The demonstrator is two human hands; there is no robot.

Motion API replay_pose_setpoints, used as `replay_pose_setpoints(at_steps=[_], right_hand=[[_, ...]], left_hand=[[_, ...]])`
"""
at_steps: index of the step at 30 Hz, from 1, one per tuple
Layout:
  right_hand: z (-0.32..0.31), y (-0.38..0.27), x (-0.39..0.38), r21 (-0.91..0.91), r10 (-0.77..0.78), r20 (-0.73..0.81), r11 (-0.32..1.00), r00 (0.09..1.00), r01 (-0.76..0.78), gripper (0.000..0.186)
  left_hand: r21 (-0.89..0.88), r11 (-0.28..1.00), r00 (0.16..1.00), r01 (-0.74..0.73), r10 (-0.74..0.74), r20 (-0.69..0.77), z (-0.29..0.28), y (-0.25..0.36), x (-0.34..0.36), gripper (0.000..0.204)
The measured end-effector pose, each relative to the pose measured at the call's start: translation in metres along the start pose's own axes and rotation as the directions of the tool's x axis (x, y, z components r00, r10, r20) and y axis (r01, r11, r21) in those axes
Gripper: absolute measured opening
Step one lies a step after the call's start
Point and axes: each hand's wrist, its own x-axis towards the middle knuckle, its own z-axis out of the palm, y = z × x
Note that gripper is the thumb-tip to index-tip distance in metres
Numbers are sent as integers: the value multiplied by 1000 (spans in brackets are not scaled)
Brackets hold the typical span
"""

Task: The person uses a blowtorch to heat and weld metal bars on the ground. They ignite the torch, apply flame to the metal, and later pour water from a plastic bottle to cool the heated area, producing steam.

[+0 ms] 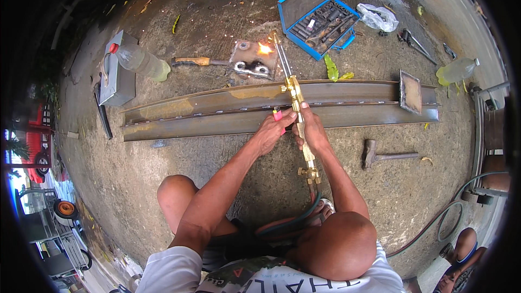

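Observation:
My right hand (313, 130) is wrapped around the brass body of a cutting torch (295, 93), its thumb lying along the top. In my left hand (269, 134) is a pink lighter (279, 116), while that hand's fingertips touch the torch's side. Beyond the beam, the torch head is beside a bright orange flame (265, 49) over a rusty steel plate (251, 53). Dark scorching and two pale rings mark the plate's near edge. A wooden-handled tool (196, 61) reaches to the plate's left side. Hoses (293, 219) run from the torch back between my knees.
A long steel beam (211, 98) crosses before me, with a square plate (410, 92) on its right end. Around it are a blue socket case (320, 24), a hammer (391, 157), bottles (142, 62) and a grey metal box (118, 78). Another person (461, 260) sits at lower right.

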Motion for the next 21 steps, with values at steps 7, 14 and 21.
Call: replay_pose_setpoints(at_steps=[7, 14, 21], right_hand=[[0, 1, 1, -5, -3, 2, 1000, 1000, 3, 63], [-1, 0, -2, -4, -7, 7, 1000, 1000, 7, 63], [-2, 1, -2, -8, -2, 4, 1000, 1000, 2, 62]], left_hand=[[-37, 999, 1000, 21, -21, 13, -4, -4, 3, 59], [-18, 1000, 1000, 5, -5, 6, -2, -3, 1, 56], [-23, 1000, 1000, 7, -7, -2, -2, -4, 1, 53]])
